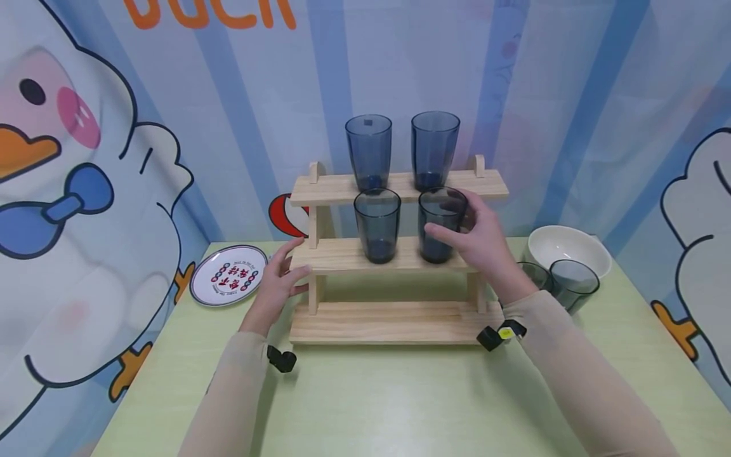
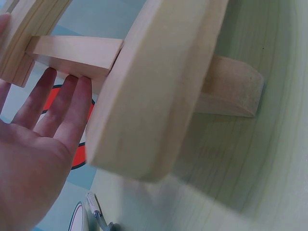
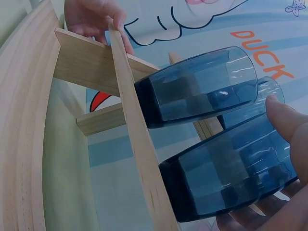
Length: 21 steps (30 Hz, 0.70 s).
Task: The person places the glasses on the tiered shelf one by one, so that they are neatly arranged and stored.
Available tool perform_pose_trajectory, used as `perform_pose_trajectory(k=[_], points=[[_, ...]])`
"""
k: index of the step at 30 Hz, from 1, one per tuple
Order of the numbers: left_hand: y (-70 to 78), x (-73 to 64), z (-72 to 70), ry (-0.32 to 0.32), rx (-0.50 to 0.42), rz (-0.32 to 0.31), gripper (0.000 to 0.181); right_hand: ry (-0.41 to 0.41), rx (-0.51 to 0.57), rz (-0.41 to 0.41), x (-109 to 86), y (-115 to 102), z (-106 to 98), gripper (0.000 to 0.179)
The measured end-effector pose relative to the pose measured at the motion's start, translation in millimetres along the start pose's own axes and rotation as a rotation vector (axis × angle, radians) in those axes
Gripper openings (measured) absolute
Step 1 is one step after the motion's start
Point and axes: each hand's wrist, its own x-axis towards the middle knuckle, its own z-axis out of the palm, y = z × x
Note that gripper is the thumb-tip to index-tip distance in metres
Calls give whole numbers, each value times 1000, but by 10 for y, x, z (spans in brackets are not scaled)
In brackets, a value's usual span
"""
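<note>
A three-tier wooden display shelf [image 1: 377, 324] stands on the table. My left hand [image 1: 276, 289] grips the left end of its middle tier, thumb in front; in the left wrist view its fingers [image 2: 65, 108] reach against the upright. On the right, my right hand [image 1: 488, 238] holds a blue-grey tumbler [image 3: 226, 178], thumb on the near side and fingers around the back. That tumbler is upright on the middle tier, its base at the board. Left of it stands a matching tumbler [image 1: 377, 225]. Two more tumblers, a left one [image 1: 368, 152] and a right one [image 1: 435, 149], occupy the top tier.
Right of the shelf, a white bowl [image 1: 565, 244] sits behind two more tumblers, one [image 1: 573, 285] partly covering the other and the right forearm overlapping them. An oval plate [image 1: 207, 279] with red lettering lies at the left. A printed duck cloth [image 1: 245, 114] hangs behind the table.
</note>
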Motion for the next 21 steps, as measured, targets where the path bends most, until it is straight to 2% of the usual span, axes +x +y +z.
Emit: perform_pose_trajectory(k=[6,21], points=[[11,-15,3,5,-5,3,65,3,-4,-15,13,31,20,82],[14,0,3,8,0,-13,66,1,-23,20,-19,43,40,91]])
